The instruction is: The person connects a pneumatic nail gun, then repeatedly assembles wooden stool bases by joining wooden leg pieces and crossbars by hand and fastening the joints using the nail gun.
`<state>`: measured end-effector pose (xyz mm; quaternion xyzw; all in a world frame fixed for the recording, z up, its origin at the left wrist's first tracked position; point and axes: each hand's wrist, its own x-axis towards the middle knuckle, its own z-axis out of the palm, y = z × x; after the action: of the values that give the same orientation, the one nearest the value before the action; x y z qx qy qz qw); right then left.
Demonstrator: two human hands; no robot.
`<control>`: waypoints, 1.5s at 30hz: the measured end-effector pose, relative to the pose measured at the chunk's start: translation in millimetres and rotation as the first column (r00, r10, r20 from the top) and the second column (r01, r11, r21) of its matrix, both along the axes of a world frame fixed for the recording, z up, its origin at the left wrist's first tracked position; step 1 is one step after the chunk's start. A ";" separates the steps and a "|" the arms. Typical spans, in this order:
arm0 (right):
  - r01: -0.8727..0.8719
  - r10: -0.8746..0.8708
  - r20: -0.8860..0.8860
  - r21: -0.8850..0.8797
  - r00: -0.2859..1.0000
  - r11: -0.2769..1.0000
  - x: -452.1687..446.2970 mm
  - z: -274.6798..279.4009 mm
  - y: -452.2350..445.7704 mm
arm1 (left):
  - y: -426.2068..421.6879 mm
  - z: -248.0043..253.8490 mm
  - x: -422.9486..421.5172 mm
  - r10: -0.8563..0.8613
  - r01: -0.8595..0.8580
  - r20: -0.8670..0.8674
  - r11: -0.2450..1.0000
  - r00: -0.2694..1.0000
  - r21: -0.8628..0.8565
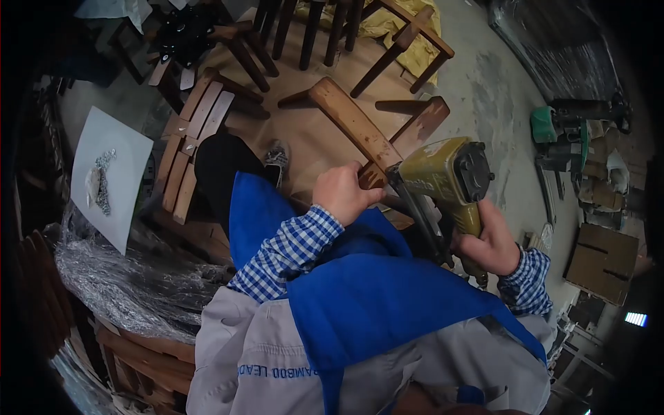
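In my right hand (492,242) is a yellow-green nail gun (436,169), gripped by its handle, with its dark magazine angled down beside my lap. The gun's nose is at the near end of a brown wooden frame (356,124); whether it touches the wood I cannot tell. My left hand (341,194) is closed round that same end of the frame, just left of the nose. The frame slopes away from me, and a second wooden arm (423,128) of it spreads to the right. A blue apron (387,297) covers my lap below.
Curved wooden slats (194,142) are stacked at left. A white board (114,173) there bears small metal pieces. Plastic film (131,277) lies below it. Several dark wooden legs and frames (311,34) stand ahead on cardboard. A cardboard box (602,263) and green containers (543,124) are at right.
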<state>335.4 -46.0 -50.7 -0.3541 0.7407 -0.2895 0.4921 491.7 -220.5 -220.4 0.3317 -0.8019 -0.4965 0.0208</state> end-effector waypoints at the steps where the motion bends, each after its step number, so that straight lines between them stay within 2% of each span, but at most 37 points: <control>1: -0.029 0.029 -0.042 -0.003 0.999 1.000 1.5 -2.1 2.2 | 1.1 -1.2 -0.1 0.003 -0.003 -0.007 1.000 1.000 0.000; 6: -0.103 0.099 -0.178 -0.013 0.979 0.995 -3.0 -18.2 16.5 | 4.2 -6.5 -5.8 -0.075 0.073 0.047 0.996 0.996 0.046; 8: -0.169 0.146 -0.236 -0.082 0.961 0.982 -5.9 -23.0 20.0 | 5.6 -9.7 -7.3 -0.084 0.082 0.034 0.996 0.996 0.045; 11: -0.065 0.067 -0.134 0.024 0.989 0.998 -1.2 -13.1 15.2 | 7.3 -9.9 -9.5 -0.103 0.102 0.032 0.994 0.994 0.043; 14: -0.013 0.025 -0.118 0.100 0.993 0.995 -4.2 -15.2 19.3 | 6.6 -12.1 -11.4 -0.106 0.104 0.044 0.993 0.993 0.048; 21: -0.019 0.026 -0.060 0.110 0.998 0.994 -10.3 -21.8 19.3 | 7.6 -17.2 -15.5 -0.111 0.110 0.060 0.994 0.992 0.018; 24: -0.077 0.089 -0.112 0.106 0.990 0.991 -12.5 -21.0 16.4 | 5.3 -17.3 -16.0 -0.119 0.118 0.058 0.993 0.991 0.022; 26: -0.009 0.022 -0.106 0.122 0.994 0.993 -10.1 -23.0 16.3 | 5.2 -15.0 -15.2 -0.127 0.125 0.070 0.992 0.989 0.027; 30: 0.020 -0.009 -0.080 0.135 0.997 0.991 -12.0 -26.6 13.7 | 1.4 -12.1 -15.8 -0.156 0.154 0.107 0.988 0.982 0.025; 36: -0.003 0.015 -0.102 0.112 0.995 0.994 -12.8 -30.6 9.8 | 4.8 -24.1 -14.9 -0.119 0.120 0.056 0.993 0.991 -0.008; 39: -0.063 0.082 -0.141 0.133 0.987 0.989 -12.2 -29.1 13.5 | 6.4 -23.6 -13.3 -0.124 0.124 0.068 0.992 0.990 0.005; 41: 0.070 -0.068 -0.016 0.152 0.998 0.986 -9.8 -25.2 13.5 | 3.8 -21.0 -13.1 -0.122 0.121 0.054 0.992 0.991 0.018; 45: 0.089 -0.087 -0.048 0.050 0.995 0.995 -10.3 -29.4 26.8 | 4.1 -24.9 -12.0 -0.132 0.132 0.028 0.991 0.991 0.021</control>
<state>325.1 -19.2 -80.1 -0.3145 0.7739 -0.2834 0.4709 479.7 -216.4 -245.3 0.2855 -0.8175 -0.4994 -0.0272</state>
